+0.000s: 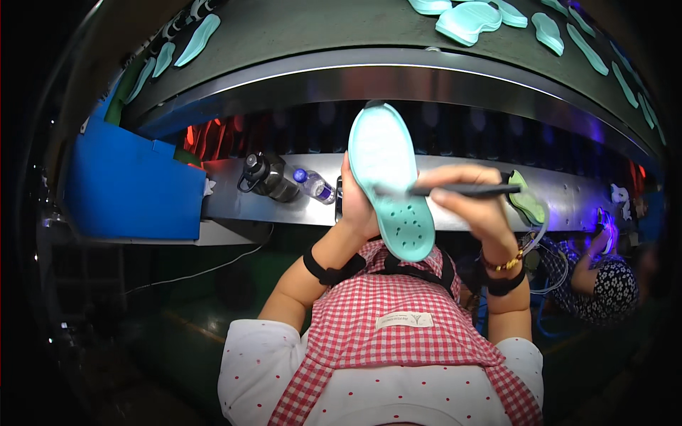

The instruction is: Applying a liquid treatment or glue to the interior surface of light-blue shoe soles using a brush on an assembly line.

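My left hand [359, 199] is closed on the edge of a mint-green shoe sole [401, 227], which it holds up over the metal ledge. One end of the sole is pale and broad; the other has several small dark holes. My right hand [472, 199] pinches a black-handled brush [483, 189], held nearly level. Its tip, smeared by motion, lies over the middle of the sole; whether it touches there I cannot tell.
Behind a metal rim, a dark conveyor belt [320, 25] carries several mint soles [469, 23]. On the ledge [227, 192] stand a dark jug [270, 177] and a clear bottle [315, 186]; a green pad [526, 199] lies right. A blue box [142, 184] is left, another person [604, 284] right.
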